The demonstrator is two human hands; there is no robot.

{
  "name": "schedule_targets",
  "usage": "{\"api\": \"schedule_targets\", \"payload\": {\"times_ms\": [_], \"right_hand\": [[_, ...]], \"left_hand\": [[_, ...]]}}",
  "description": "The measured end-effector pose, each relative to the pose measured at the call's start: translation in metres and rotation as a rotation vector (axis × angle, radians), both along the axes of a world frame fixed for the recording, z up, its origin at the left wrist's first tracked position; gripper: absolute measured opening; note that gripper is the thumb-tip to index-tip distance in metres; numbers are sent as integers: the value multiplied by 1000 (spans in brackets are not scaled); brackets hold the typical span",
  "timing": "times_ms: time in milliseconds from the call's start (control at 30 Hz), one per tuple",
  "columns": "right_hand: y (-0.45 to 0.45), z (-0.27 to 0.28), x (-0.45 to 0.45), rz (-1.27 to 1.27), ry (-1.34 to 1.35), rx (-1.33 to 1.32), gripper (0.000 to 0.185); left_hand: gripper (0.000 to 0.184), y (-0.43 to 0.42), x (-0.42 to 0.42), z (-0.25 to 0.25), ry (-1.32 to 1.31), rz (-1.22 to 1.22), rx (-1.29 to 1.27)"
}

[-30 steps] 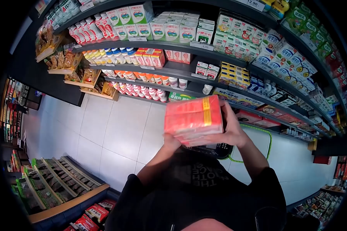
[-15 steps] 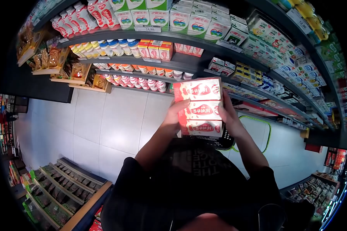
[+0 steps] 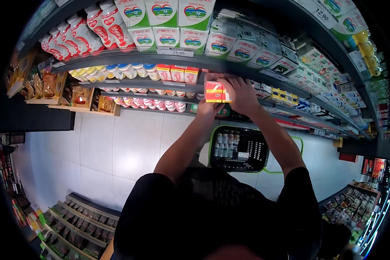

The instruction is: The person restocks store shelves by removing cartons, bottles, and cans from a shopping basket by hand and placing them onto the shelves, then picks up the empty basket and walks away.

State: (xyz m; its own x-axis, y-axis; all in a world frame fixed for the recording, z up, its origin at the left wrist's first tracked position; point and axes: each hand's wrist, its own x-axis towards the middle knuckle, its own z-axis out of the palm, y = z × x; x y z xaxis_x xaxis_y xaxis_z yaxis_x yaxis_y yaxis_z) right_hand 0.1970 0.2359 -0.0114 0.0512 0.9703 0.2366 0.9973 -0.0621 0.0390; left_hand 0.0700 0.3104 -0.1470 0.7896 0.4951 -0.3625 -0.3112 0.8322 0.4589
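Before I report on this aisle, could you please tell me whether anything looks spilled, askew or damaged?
Nothing stands out: the red pack between the left hand and right hand shows no visible damage, the basket stands upright, and the visible floor shows no spill.

A black short-sleeved fabric T-shirt (image 3: 212, 216) fills the lower centre of the frame, its chest marked with dim grey block lettering (image 3: 235, 196), partly lost in shadow. The loose black left sleeve (image 3: 145, 193) and right sleeve (image 3: 298, 186) leave the forearms, left hand (image 3: 207, 110) and right hand (image 3: 242, 94) bare.
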Motion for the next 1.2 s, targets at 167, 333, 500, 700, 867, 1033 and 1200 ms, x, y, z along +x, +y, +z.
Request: {"api": "schedule_targets", "payload": {"times_ms": [167,333,500,700,867,1033,1200], "right_hand": [[15,-33,6,-11,26,94,70],[37,-29,15,-85,87,-27,70],[38,-23,23,-69,143,-1,66],[55,-46,41,-29,115,52,57],[35,-61,32,-132,338,38,39],[-135,-136,30,-301,204,585,24],[-370,-336,-15,-843,418,-470,69]], "left_hand": [[31,14,15,-14,10,26,-109],[29,40,18,-16,15,-33,-14],[28,34,20,23,39,-32,-24],[23,61,36,12,175,-11,-8],[20,64,28,10,192,-48,81],[57,26,-54,-16,421,-56,271],[60,-50,-233,-196,781,-78,182]]}}
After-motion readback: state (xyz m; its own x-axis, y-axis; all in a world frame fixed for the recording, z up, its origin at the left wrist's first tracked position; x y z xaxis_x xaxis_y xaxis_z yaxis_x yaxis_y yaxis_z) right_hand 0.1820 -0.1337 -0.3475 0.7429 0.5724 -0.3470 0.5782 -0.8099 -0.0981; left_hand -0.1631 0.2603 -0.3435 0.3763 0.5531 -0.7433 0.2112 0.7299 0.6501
